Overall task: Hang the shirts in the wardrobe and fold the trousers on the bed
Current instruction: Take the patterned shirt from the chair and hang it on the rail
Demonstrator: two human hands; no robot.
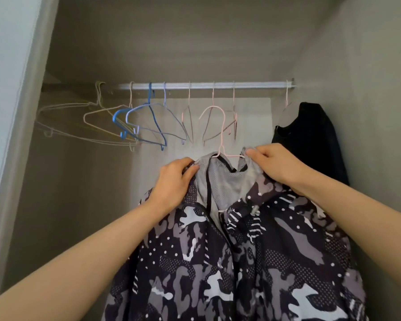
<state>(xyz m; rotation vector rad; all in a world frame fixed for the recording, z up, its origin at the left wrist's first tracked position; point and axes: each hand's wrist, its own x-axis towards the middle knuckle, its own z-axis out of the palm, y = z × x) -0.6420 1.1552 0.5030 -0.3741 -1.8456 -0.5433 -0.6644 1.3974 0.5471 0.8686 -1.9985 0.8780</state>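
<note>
Empty wire hangers (134, 121) occupy the left of the metal wardrobe rail (218, 85). Left hand (171, 184) grips the grey camouflage-print hooded shirt (241, 262) by its collar. The shirt sits on a pink wire hanger (220, 126) below the rail. Right hand (276, 163) pinches the collar's other side. Black garment (310, 140) hangs at the rail's right end.

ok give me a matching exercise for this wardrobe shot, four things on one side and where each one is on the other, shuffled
Things
1 camouflage jacket
2 black top
3 blue hanger
4 nearest pink hanger

Places
a hangs at the right end of the rail
b empty on the rail, left of middle
c gripped at the collar by the left hand and right hand
d in the jacket's neck, hook below the rail, not on it

Pairs: 1-c, 2-a, 3-b, 4-d
</note>
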